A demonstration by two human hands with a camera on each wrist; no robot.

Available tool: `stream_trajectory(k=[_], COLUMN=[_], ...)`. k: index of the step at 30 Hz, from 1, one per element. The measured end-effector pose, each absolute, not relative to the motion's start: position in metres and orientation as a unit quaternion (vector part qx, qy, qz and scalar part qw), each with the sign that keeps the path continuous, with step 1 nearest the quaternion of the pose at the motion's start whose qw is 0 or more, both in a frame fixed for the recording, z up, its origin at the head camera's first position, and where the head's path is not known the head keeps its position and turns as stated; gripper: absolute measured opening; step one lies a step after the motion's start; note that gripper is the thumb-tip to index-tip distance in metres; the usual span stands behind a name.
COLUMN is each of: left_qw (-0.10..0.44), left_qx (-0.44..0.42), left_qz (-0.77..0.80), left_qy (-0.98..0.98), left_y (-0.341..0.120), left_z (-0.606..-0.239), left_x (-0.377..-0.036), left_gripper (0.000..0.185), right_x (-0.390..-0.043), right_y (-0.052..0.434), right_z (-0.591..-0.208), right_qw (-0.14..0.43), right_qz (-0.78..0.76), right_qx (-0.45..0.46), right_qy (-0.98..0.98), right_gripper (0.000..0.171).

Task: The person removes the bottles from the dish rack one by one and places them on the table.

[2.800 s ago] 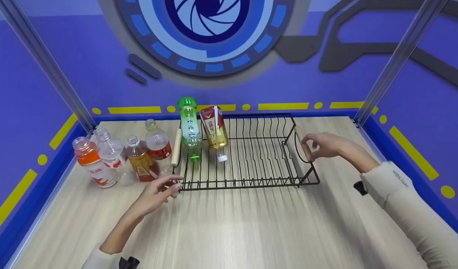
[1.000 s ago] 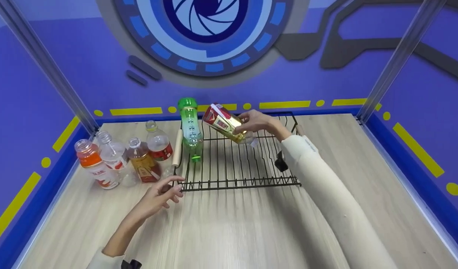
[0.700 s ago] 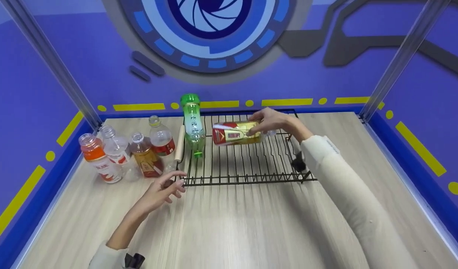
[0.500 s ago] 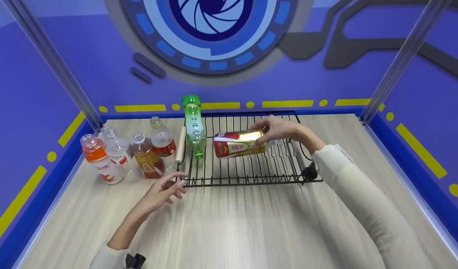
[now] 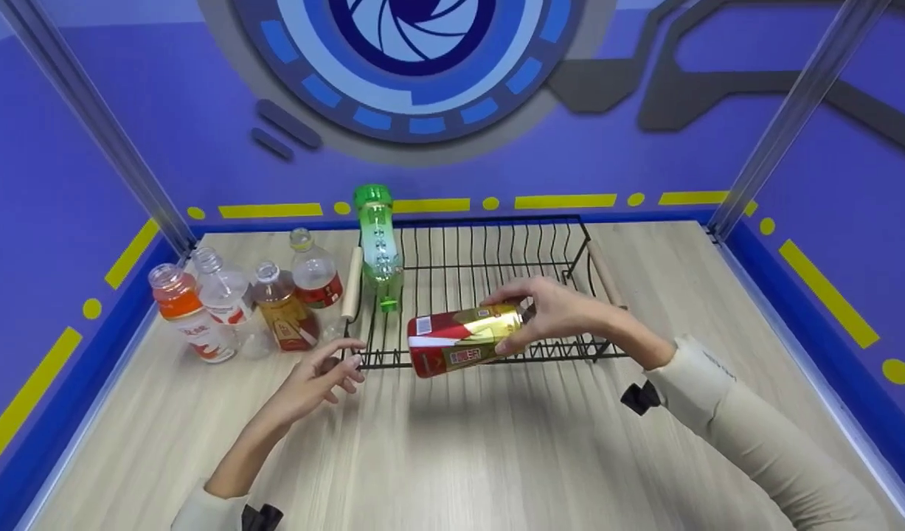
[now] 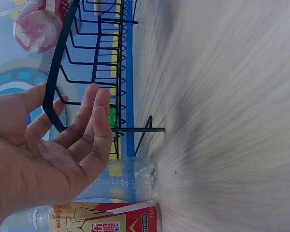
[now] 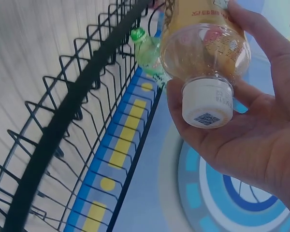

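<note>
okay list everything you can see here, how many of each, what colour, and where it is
gold and red bottle: 1, gold with red label and white cap, held on its side over the rack's front edge
green bottle: 1, green, upside down in the rack's left end
wire rack: 1, black with pale wooden handles, mid table
orange bottle: 1, orange, far left of the table
clear bottle: 1, clear with red label, beside the orange one
amber bottle: 1, brown, left of the rack
red-label bottle: 1, behind the amber one
table: 1, pale wood
left hand: open, by the rack's front left corner
right hand: grips the gold and red bottle
</note>
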State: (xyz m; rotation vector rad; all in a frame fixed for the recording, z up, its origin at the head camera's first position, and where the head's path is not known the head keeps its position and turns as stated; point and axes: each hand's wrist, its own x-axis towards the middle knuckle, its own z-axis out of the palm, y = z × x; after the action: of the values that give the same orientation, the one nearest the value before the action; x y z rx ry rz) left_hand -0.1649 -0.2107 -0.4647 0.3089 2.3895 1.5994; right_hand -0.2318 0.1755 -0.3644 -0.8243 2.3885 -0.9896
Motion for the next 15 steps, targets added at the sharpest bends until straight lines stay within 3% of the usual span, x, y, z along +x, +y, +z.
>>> stream_trajectory(k=[11,15], left_qw=[0.119,0.094], left_qx=[0.115,0.124], left_qz=[0.500,0.481], left_qy=[0.850,0.863], left_y=[-0.210,-0.203], left_z=[-0.429,-0.415], left_x=[-0.148,-0.144], left_gripper=[0.035,0.027], right_x=[-0.217,-0.211], right_y=[0.173,0.169], right_z=[-0.366,-0.368], right_qw=[0.200,0.192], right_qz=[-0.354,-0.353], right_qx=[-0.323,-0.341], right_qy=[0.854,0.850], right_gripper=[0.068,0.066])
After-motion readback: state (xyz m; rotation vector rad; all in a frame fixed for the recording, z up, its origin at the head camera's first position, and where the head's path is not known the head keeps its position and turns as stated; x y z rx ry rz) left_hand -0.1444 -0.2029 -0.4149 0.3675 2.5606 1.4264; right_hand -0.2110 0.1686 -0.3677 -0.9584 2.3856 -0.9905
